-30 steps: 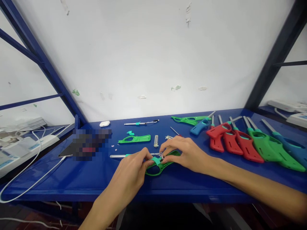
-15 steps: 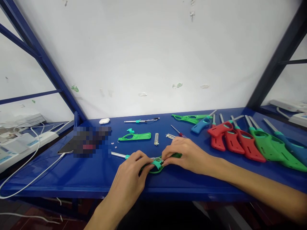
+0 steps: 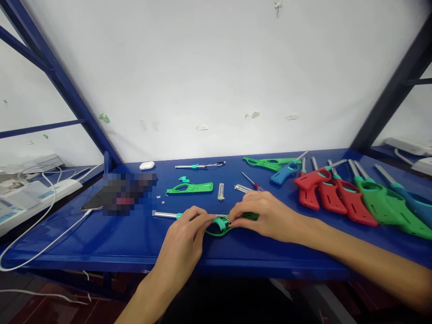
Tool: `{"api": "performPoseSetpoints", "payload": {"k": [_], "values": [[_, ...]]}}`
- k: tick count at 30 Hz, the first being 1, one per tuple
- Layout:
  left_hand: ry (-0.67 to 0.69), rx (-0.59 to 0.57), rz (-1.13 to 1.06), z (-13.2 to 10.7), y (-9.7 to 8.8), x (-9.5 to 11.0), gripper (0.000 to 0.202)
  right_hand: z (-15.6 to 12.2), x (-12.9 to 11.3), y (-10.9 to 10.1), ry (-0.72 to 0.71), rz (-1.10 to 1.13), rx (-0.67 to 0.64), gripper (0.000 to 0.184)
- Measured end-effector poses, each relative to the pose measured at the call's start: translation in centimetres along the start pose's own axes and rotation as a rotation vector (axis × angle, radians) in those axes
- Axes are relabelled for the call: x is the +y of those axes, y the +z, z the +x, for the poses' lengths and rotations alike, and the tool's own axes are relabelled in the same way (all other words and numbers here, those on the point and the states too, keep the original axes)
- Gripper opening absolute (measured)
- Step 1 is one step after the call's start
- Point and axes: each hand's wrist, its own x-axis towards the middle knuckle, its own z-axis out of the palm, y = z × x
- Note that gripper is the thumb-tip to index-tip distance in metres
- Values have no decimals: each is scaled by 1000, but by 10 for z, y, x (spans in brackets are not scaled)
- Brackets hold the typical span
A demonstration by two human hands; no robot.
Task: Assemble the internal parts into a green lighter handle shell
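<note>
A half-open green gas lighter [image 3: 216, 233] lies near the table's front edge, its metal tube [image 3: 165, 214] pointing left. My left hand [image 3: 182, 240] is closed on the lighter at the base of the tube, thumb and fingertips beside the turquoise trigger [image 3: 222, 223]. My right hand [image 3: 268, 217] pinches a small black part with thin wires just right of the trigger. Its fingers hide much of the handle. Beyond the hands lie a green shell half [image 3: 194, 188], a clear fuel tank [image 3: 221, 191], a second tank [image 3: 242, 188] and a screwdriver [image 3: 251, 180].
Several red lighters [image 3: 356, 202], green ones [image 3: 380, 200] and blue ones lie at the right. Toward the back are a tube with wires [image 3: 192, 167], a turquoise trigger [image 3: 184, 179] and a white case [image 3: 147, 165]. A phone [image 3: 97, 200] with a white cable lies left.
My left thumb and fingers have shifted slightly up on the lighter, beside the trigger, showing more of the green shell. My right hand stays pinched at the same spot. The view has shifted a little.
</note>
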Motion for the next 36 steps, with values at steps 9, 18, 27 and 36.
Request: {"api": "performPoseSetpoints", "payload": {"k": [9,18,27,36], "values": [[44,105,17,0,3,-1,23,3,-2,-1,-1,3,-4,11],[43,143,20,0,4,0,23,4,-2,-1,3,6,-19,11],[73,132,55,-2,5,-3,26,3,-1,-1,43,24,-36,10],[121,141,108,-2,4,-3,29,6,-1,-4,117,121,-62,7]]}}
